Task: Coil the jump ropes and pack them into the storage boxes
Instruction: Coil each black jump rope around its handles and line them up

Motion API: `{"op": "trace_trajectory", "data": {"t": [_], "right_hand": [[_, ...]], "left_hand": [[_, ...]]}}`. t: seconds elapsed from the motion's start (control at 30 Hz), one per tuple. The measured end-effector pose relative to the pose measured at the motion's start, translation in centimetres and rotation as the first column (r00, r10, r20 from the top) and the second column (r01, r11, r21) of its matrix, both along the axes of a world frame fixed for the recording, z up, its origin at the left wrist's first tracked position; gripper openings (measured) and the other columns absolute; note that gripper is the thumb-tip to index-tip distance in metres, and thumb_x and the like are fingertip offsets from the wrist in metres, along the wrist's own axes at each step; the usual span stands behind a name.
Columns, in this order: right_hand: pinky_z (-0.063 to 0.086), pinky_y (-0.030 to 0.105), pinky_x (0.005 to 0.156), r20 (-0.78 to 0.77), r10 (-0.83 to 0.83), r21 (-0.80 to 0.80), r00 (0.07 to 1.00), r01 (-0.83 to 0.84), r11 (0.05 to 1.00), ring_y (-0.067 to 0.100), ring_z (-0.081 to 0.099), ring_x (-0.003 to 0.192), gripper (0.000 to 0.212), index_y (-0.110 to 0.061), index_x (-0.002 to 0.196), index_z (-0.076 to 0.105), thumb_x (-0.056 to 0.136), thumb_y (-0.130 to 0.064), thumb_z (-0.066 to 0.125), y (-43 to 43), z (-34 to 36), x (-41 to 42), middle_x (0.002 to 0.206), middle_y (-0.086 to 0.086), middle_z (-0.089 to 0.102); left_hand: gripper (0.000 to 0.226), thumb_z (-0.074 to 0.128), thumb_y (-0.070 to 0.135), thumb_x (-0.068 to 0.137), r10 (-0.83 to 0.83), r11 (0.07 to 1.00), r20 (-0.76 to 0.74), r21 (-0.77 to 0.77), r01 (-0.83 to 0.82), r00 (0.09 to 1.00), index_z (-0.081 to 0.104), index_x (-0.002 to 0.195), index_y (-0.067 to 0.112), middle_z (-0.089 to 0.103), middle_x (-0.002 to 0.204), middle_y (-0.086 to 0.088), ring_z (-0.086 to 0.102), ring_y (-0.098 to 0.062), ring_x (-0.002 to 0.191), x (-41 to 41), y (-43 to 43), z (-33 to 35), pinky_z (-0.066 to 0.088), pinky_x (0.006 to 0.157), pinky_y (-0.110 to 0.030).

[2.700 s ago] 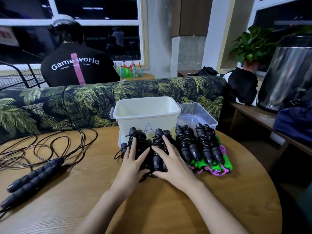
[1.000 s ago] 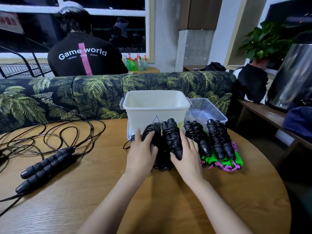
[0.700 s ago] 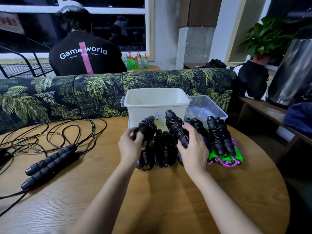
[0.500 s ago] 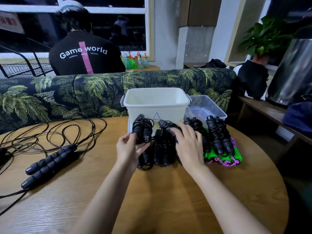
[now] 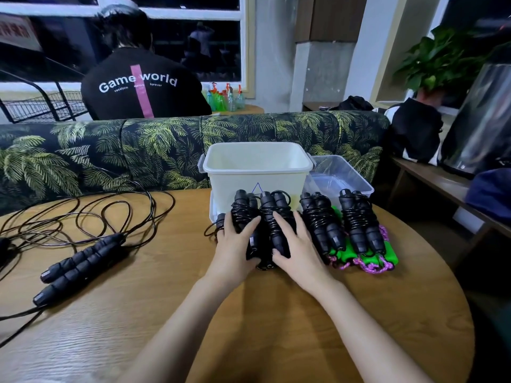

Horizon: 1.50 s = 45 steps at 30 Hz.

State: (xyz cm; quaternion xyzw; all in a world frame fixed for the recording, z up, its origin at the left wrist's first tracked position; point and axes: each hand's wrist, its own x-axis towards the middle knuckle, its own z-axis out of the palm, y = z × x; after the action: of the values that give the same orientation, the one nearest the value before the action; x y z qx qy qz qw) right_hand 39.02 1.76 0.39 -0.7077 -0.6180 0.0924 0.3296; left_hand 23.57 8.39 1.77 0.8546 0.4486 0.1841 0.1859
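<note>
Hands: my left hand (image 5: 233,252) clasps the left bundle (image 5: 242,214), thumb and fingers round it; my right hand (image 5: 300,252) lies straight-fingered on the second bundle (image 5: 272,214).
Ropes: coiled bundles sit just before the white box (image 5: 257,178); the loose rope (image 5: 80,261) lies well left.
Risk: I judge that lifting both could slacken a wrap and snag cord on the rim.
Surface: round wooden table (image 5: 249,327).
Room: clear box (image 5: 356,181), palm-print sofa (image 5: 110,150), a person (image 5: 143,87) behind it.
</note>
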Motion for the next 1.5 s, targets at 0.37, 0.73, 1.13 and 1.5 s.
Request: {"op": "trace_trajectory", "data": {"t": [0.37,0.73,1.13,1.5], "right_hand": [[0.021,0.040,0.120,0.243,-0.163,0.087,0.956,0.146,0.985,0.029,0.007,0.149,0.072,-0.032,0.154,0.028,0.089,-0.025,0.055,0.4,0.5,1.2,0.164,0.014,0.007],[-0.004,0.066,0.117,0.516,-0.188,-0.040,0.835,0.242,0.969,0.048,-0.017,0.146,0.077,-0.048,0.149,-0.017,0.082,-0.078,0.005,0.3,-0.8,2.3,0.166,0.004,-0.011],[0.008,0.050,0.122,0.459,-0.095,0.017,0.883,0.098,0.995,0.028,0.009,0.152,0.072,-0.034,0.157,0.014,0.091,-0.064,0.013,-1.2,2.8,-3.4,0.164,0.001,0.020],[0.031,0.029,0.109,0.301,0.314,-0.072,0.901,-0.306,0.949,0.008,0.028,0.141,0.054,-0.031,0.154,0.026,0.103,-0.045,0.041,2.3,2.2,-20.8,0.154,-0.014,0.036]], "left_hand": [[0.052,0.058,0.036,0.097,0.018,0.957,0.150,0.285,-0.061,0.988,0.046,0.142,0.013,0.025,0.156,-0.021,0.038,-0.038,0.133,2.2,-0.1,-1.2,0.038,0.107,-0.041],[0.107,0.066,0.065,0.078,0.054,0.964,-0.142,0.265,-0.014,0.988,-0.011,0.149,0.047,0.001,0.163,-0.018,0.008,-0.050,0.147,-1.2,2.4,-5.6,0.018,0.118,-0.059],[0.077,0.052,0.048,0.097,0.058,0.986,-0.095,0.160,-0.042,0.994,0.000,0.154,0.042,-0.008,0.165,-0.004,-0.005,-0.034,0.151,-6.5,0.9,-1.7,0.002,0.121,-0.056],[0.055,0.054,0.044,0.097,0.250,0.949,-0.152,0.234,-0.211,0.956,0.035,0.148,0.037,0.031,0.157,0.005,0.027,-0.022,0.143,-24.5,-0.5,-1.4,0.018,0.118,-0.049]]}}
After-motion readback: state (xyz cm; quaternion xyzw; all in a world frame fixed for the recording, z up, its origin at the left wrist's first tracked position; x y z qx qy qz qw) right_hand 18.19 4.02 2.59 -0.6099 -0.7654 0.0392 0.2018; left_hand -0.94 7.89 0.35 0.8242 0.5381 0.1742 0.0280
